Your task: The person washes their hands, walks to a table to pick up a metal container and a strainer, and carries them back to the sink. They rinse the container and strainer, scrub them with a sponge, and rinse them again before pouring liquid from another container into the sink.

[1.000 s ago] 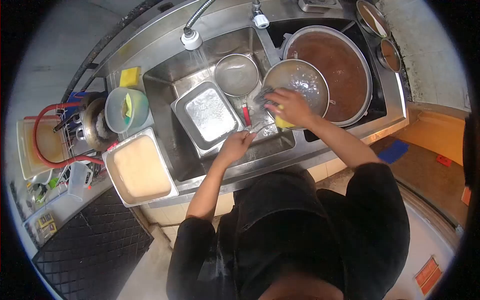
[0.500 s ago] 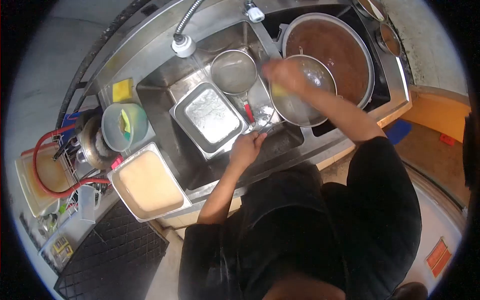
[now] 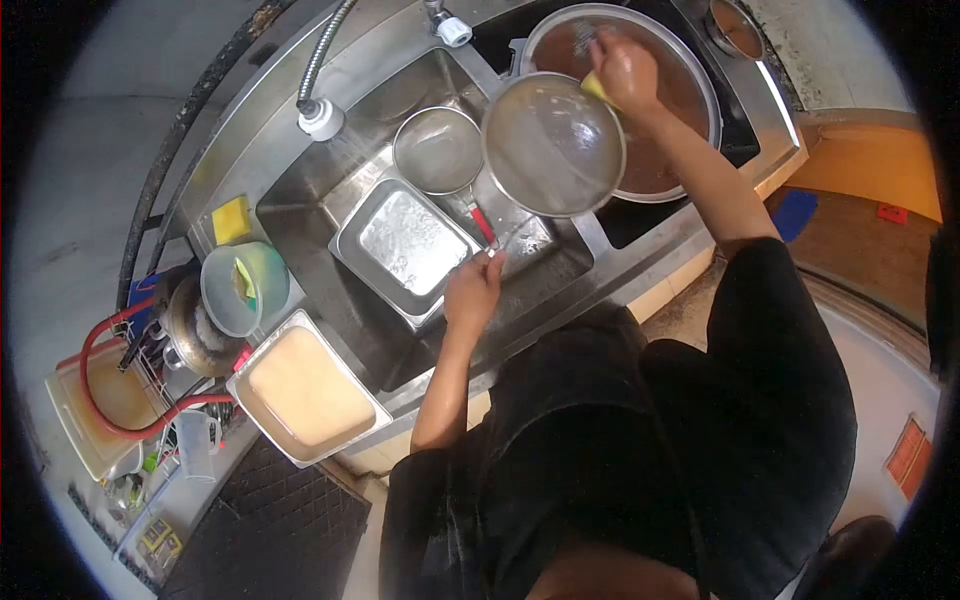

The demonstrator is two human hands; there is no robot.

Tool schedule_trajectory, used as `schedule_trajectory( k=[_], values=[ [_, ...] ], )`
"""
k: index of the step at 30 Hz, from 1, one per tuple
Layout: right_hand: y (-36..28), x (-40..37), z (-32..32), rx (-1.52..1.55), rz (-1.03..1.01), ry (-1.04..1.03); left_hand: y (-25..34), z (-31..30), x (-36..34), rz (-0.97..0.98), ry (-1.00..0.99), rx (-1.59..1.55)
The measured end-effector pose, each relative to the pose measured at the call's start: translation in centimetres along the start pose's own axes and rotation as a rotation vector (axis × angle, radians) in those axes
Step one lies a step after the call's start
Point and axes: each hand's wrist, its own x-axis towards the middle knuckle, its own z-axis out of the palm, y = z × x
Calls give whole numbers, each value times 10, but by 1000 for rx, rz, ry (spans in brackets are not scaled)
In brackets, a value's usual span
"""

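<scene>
A large round strainer [image 3: 550, 145] is held over the right side of the sink, partly over a big pot of brown liquid [image 3: 660, 170]. My left hand [image 3: 472, 292] is closed on the strainer's handle, near the metal pan's corner. My right hand [image 3: 625, 75] pinches a yellow sponge [image 3: 600, 90] at the strainer's upper right rim. In the sink [image 3: 350, 305] lie a rectangular metal pan [image 3: 410, 240] with water in it and a smaller strainer [image 3: 438, 150] with a red handle.
A faucet [image 3: 321, 120] hangs over the sink. To the left are another yellow sponge [image 3: 231, 220], a clear plastic container [image 3: 232, 290], a tray of pale liquid [image 3: 310, 385] and a dish rack with a red hose [image 3: 120, 430]. A small pot [image 3: 735, 30] stands at the upper right.
The large strainer has risen and now overlaps the pot's rim. My right hand has moved up and right with the sponge. The camera view has shifted slightly.
</scene>
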Motion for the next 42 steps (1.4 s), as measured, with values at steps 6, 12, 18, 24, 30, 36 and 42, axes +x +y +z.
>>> schedule_trajectory(
  k=[6, 12, 18, 24, 30, 36, 42],
  values=[
    [13, -63, 7, 244, -334, -118, 2, -11, 11, 1, 136, 39],
    [-137, -176, 3, 818, 282, -62, -6, 23, 12, 113, 242, -5],
    [-55, -192, 19, 406, -189, -83, -7, 16, 3, 37, 261, 30],
    [-7, -126, -19, 186, 82, 43, 6, 18, 2, 101, 295, 148],
    [-10, -194, 9, 417, -175, -139, 5, 13, 0, 63, 204, 54],
    [3, -103, -45, 349, 15, 73, 26, 21, 21, 46, 177, 92],
    [-74, -175, -44, 650, -163, -188, 24, 20, 31, 169, -30, -198]
  ],
)
